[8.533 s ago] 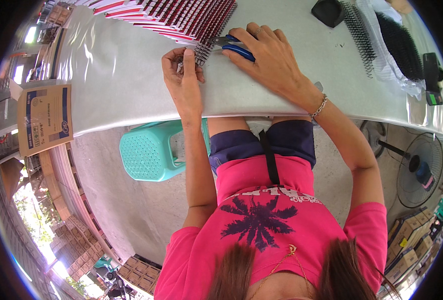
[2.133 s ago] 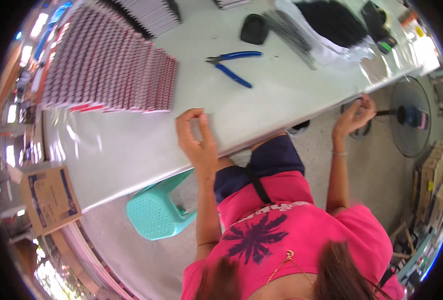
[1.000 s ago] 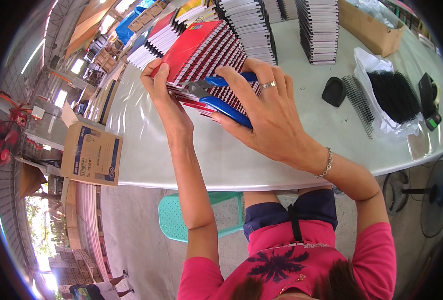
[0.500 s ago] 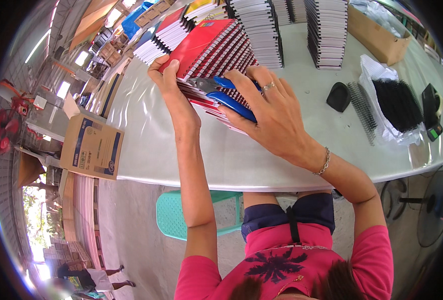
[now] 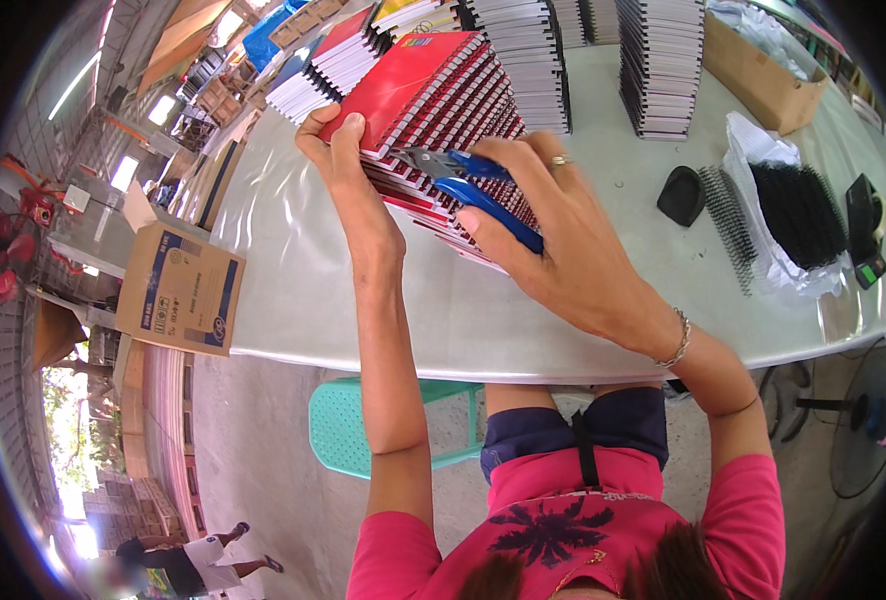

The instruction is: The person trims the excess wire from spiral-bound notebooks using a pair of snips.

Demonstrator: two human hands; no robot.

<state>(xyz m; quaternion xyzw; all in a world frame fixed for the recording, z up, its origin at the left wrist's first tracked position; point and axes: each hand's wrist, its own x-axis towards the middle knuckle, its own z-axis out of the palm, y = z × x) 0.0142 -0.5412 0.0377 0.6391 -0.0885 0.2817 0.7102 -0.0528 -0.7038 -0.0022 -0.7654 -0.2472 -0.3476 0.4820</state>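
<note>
A stack of red spiral-bound notebooks [image 5: 398,85] stands on the table, its coil edges facing right. My left hand [image 5: 341,150] grips the near left corner of the top notebooks, with the thumb on the red cover. In my right hand [image 5: 573,240] are blue-handled pliers [image 5: 498,213], fingers wrapped over the two handles. The metal jaws lie at the near end of the coils, close to the top notebooks. Whether they bite on a wire is too small to tell.
Tall stacks of bound notebooks [image 5: 658,75] stand behind. To the right lie black coils [image 5: 796,210] on white wrapping, a dark rounded object [image 5: 681,196] and a black device [image 5: 866,230]. A cardboard box [image 5: 763,75] sits at the back right. A green stool [image 5: 343,430] stands below the table edge.
My right hand and the pliers have shifted a little to the right along the coils. My left hand keeps its hold. A person in the background has moved slightly.
</note>
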